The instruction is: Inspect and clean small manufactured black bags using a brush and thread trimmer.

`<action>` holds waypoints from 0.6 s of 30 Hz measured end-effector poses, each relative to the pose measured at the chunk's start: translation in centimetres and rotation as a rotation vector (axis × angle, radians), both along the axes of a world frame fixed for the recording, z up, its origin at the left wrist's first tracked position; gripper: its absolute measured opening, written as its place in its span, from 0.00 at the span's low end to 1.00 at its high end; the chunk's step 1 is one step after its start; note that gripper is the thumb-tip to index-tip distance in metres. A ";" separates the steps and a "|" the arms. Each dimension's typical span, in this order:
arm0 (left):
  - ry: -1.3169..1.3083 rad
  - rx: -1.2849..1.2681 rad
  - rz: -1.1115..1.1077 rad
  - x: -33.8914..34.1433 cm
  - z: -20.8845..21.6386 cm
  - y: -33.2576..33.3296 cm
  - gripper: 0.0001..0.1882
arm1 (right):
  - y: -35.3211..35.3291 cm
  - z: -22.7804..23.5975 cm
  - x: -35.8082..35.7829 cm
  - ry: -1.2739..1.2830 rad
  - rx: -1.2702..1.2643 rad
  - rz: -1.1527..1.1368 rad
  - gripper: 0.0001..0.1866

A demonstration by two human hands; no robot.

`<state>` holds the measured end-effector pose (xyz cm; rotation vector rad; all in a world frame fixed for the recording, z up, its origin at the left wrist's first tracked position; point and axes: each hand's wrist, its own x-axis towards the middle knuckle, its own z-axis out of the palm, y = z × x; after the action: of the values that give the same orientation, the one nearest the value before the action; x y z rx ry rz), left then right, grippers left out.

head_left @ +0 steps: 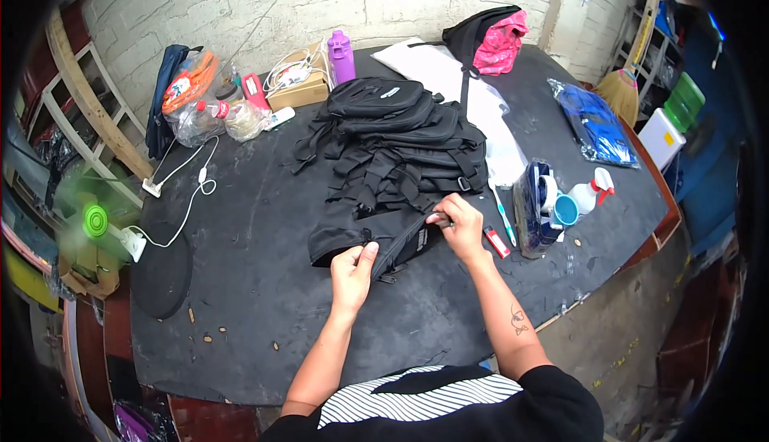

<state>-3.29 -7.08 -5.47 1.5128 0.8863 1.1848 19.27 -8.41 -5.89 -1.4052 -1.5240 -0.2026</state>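
Dark table (240, 282) is carrying everything. Stack of black backpacks (404, 133) is lying between the surface's centre and its far edge, straps spilling toward the near edge. Can't tell if these are finished or waiting; nothing is marking them either way.

White plastic sheet (493, 133) is lying against the stack's right side, running up toward the far edge. Blue wrapped bundle (593, 121) is sitting by the right edge, with neither hand on it.

Black bag (332, 238) being worked is lying just on the near-edge side of the stack, around mid-surface. Its left end is gaping, so I'm judging this piece as part-done, not closed up.

Left hand (352, 270) is gripping the bag, thumb on top, by the gaping end. Right hand (460, 230) is pinching the bag's far-right end; can't tell if a zip slider is in those fingers. Between them the zip-like seam (404, 243) is being held fairly straight. Can't tell how much of it is joined.

Small red item (497, 242) is lying just right of the right hand, untouched.
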 end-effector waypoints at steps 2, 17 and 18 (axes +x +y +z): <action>0.093 -0.037 -0.059 -0.1 0.7 0.1 0.25 | -0.1 -0.1 0.3 -0.028 -0.098 -0.012 0.10; -1.267 -0.739 -0.463 -1.0 0.0 7.9 0.25 | -1.4 -0.8 -4.7 2.108 -0.283 1.138 0.24; -1.280 -0.799 -0.489 -0.8 -0.2 8.1 0.24 | -0.7 -1.6 -4.0 2.150 -0.250 1.170 0.20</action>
<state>-4.11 1.00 -5.68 0.1260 0.0251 0.9607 15.29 -9.15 -7.46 -0.0646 -0.1442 1.6637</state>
